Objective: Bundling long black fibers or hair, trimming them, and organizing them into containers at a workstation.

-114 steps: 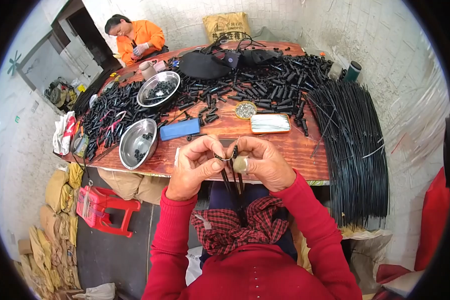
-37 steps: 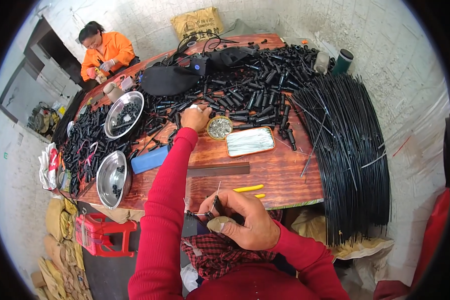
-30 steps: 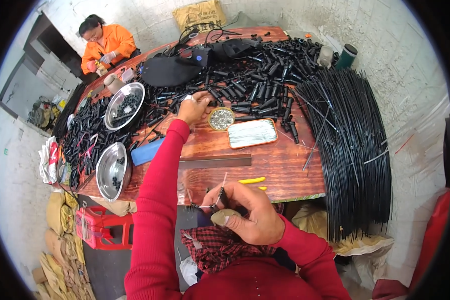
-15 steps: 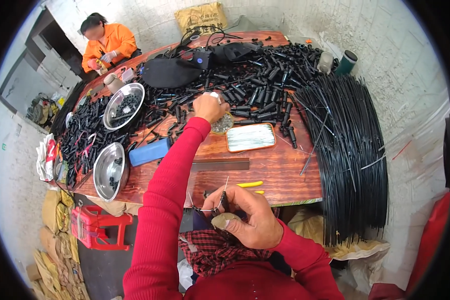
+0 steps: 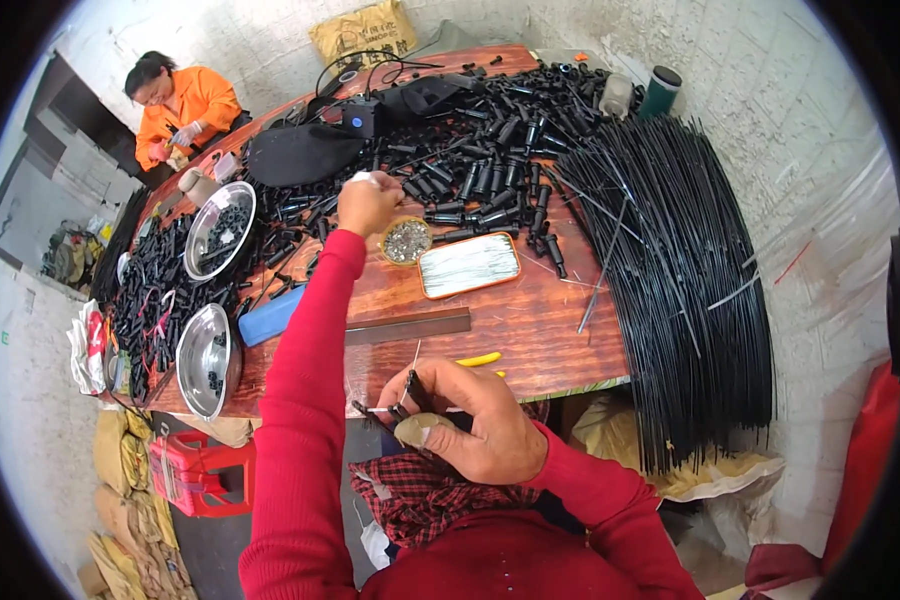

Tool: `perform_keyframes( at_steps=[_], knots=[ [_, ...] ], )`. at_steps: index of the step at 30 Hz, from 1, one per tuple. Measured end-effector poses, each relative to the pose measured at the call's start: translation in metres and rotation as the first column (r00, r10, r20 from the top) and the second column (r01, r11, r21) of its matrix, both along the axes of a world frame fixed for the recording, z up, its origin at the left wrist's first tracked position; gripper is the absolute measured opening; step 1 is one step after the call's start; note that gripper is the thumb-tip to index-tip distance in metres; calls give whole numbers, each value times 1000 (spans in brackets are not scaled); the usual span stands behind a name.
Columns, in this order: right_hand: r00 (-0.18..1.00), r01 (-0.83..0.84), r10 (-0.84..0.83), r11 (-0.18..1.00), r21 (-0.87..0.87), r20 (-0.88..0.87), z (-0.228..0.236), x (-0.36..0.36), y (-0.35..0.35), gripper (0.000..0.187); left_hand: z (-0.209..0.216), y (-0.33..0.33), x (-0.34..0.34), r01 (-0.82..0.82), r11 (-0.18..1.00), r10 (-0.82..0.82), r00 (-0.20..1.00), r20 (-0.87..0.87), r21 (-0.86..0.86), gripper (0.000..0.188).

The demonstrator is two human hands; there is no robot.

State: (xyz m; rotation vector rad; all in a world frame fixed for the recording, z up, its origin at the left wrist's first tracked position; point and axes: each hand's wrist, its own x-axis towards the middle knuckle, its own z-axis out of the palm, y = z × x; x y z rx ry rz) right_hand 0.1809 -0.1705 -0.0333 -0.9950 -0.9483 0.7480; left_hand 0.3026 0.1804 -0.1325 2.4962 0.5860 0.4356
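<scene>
My left hand is over the table, just left of a small round dish of tiny metal pieces. Its fingers are pressed together, a white covering shows on one of them, and what they pinch is too small to tell. Near the table's front edge, my right hand grips small black parts with thin metal pins sticking out. A tan, rounded pad sits by its thumb and hides part of the grip. A shallow orange-rimmed tray of thin pale rods lies beyond that hand.
Black tubular parts heap across the table's back. A bundle of long black rods hangs over the right edge. Two steel bowls, a blue box, a metal strip and yellow handles lie nearer. A person in orange works far left.
My left hand has shifted up and left from above the dish, uncovering more of it. My right hand keeps its grip on the black parts. The whole view has shifted slightly.
</scene>
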Motion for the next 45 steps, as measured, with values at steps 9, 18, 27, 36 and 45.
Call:
perform_keyframes(
  at_steps=[9,18,27,36,45],
  knots=[
    [982,-57,56,998,2,-179,-1,-5,-2,29,120,-27,-154,268,290,-20,961,274,-919,35],
    [991,-128,128,992,4,-45,16,-39,10,34,181,-112,-261,321,326,-61,946,319,-889,31],
    [983,-68,88,990,-121,164,13,-54,17,27,183,-142,-295,411,209,-143,910,388,-887,27],
    [988,-45,61,993,-106,145,16,-59,17,28,182,-150,-300,354,212,-118,934,336,-911,25],
    [990,-27,38,996,-83,138,17,-59,15,25,187,-149,-304,330,276,-131,943,305,-902,26]
  ],
)
